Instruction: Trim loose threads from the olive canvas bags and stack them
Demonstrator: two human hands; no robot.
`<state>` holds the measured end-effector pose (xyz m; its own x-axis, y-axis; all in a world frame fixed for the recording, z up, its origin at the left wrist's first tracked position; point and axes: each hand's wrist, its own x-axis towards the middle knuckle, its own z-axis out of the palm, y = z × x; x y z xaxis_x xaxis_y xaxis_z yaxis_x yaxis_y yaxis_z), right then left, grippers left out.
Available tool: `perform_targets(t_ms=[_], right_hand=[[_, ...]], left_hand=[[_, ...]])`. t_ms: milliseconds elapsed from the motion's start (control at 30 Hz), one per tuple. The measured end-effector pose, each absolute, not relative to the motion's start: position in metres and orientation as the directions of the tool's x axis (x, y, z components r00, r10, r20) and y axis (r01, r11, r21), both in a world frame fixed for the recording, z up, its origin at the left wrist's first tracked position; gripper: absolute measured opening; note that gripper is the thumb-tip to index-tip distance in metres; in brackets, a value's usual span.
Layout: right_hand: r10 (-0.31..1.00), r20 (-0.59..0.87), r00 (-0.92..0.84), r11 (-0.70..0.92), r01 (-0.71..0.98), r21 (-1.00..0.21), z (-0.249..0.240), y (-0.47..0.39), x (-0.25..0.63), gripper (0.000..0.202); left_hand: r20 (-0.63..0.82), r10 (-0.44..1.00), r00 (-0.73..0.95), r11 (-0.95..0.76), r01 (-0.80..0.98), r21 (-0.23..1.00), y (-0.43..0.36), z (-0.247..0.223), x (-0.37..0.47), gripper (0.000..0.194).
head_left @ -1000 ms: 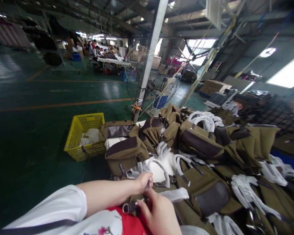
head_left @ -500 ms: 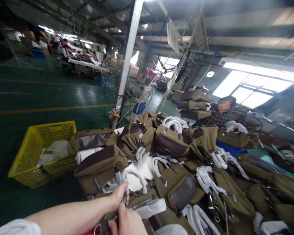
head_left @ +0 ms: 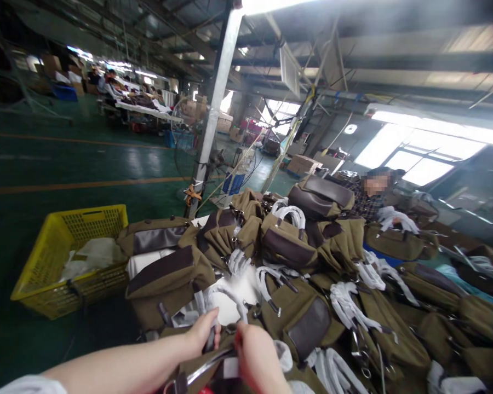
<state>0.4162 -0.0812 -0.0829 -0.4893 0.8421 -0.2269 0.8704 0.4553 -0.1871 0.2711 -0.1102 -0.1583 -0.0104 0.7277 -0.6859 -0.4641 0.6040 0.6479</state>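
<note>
An olive-brown bag [head_left: 197, 361] with dark trim lies at the bottom of the view, its mouth partly open along a shiny edge. A white label [head_left: 230, 368] and a bit of red [head_left: 206, 390] show inside. My left hand [head_left: 205, 331] is closed round the bag's dark handle, near a loop of white-wrapped handle [head_left: 225, 290]. At the far end of the mouth, my right hand [head_left: 255, 350] is closed with its fingers pinched at the edge. Whatever lies between those fingertips is hidden.
Similar bags [head_left: 290, 241] with wrapped handles are heaped ahead and to the right. A yellow crate [head_left: 86, 216] holding white material stands on the left. Behind are a metal post [head_left: 216, 93] and a fan [head_left: 217, 158]. A person in a plaid shirt [head_left: 367, 207] works behind the heap.
My right hand has moved right and away from me along the bag's mouth, which now gapes. My left hand stays nearly in place. Beside the co-worker, the bag stack has given way to one lower bag.
</note>
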Motion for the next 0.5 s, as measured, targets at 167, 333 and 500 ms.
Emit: perform_targets(t_ms=[167,333,500], right_hand=[[0.902,-0.269,-0.338,0.297,0.938,-0.182,-0.116,-0.037,0.466,0.018],[0.884,-0.138,-0.447,0.386,0.864,-0.324,-0.101,-0.062,0.473,0.028],[0.674,-0.175,-0.718,0.444,0.583,-0.681,-0.087,-0.100,0.461,0.033]], left_hand=[[-0.716,0.698,0.009,0.619,-0.511,0.597,-0.117,-0.161,0.267,0.064],[-0.703,0.710,0.025,0.610,-0.521,0.597,-0.116,-0.163,0.257,0.064],[-0.619,0.784,0.048,0.581,-0.408,0.704,-0.114,-0.152,0.259,0.064]])
